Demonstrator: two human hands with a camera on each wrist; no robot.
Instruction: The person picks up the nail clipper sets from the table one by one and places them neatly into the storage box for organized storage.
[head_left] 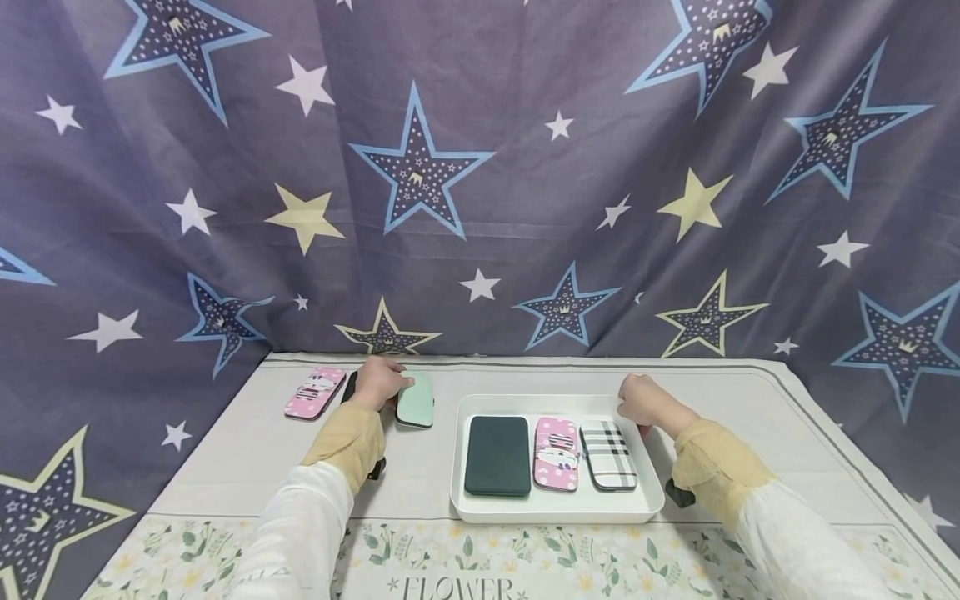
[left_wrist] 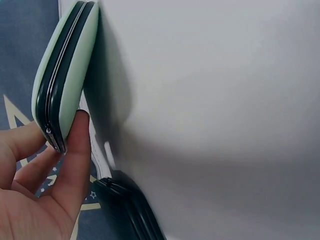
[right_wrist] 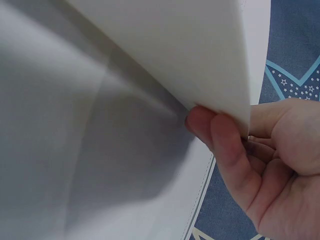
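Observation:
My left hand (head_left: 378, 382) pinches one end of a slim mint-green case (head_left: 416, 399) between thumb and fingers. In the left wrist view the case (left_wrist: 77, 75) is seen edge-on, tilted, with dark sides and a silver seam. Just left of that hand is a dark case (head_left: 349, 385), partly hidden behind it. My right hand (head_left: 643, 404) grips the far right corner of a white tray (head_left: 555, 512), fingers curled under the rim in the right wrist view. Inside the tray lie a dark green case (head_left: 498, 456), a pink cartoon case (head_left: 557, 454) and a plaid case (head_left: 609, 455).
Another pink cartoon case (head_left: 315, 393) lies at the far left of the table. A pale cloth (head_left: 420, 483) with a floral front band covers the table. Behind its back edge hangs a grey-purple curtain (head_left: 480, 208) printed with stars.

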